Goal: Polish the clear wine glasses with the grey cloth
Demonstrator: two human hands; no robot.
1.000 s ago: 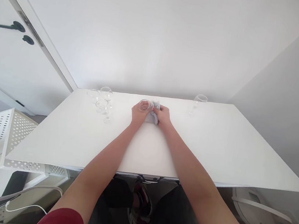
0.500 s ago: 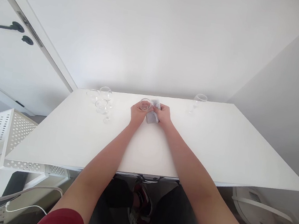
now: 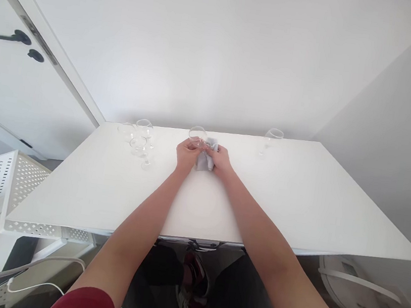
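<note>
Near the middle of the white table (image 3: 201, 209), toward its back edge, my left hand (image 3: 187, 152) is closed on a clear wine glass (image 3: 198, 134), its bowl rising above the fingers. My right hand (image 3: 222, 160) grips a light grey cloth (image 3: 205, 162) against the lower part of that glass. The stem and foot are mostly hidden by fingers and cloth. Off to the left stands a group of three clear wine glasses (image 3: 138, 144). A single wine glass (image 3: 274, 134) stands apart on the right, by the back edge.
A white wall rises behind the table, with a door and dark handle (image 3: 22, 37) at the left. White perforated shelving (image 3: 29, 180) and a cable (image 3: 41, 259) are at the lower left. Below the right side sits a rounded pale object (image 3: 350, 291).
The held glass has moved slightly up and left, with its bowl now more visible above my left hand. Both hands and the cloth have shifted a little left.
</note>
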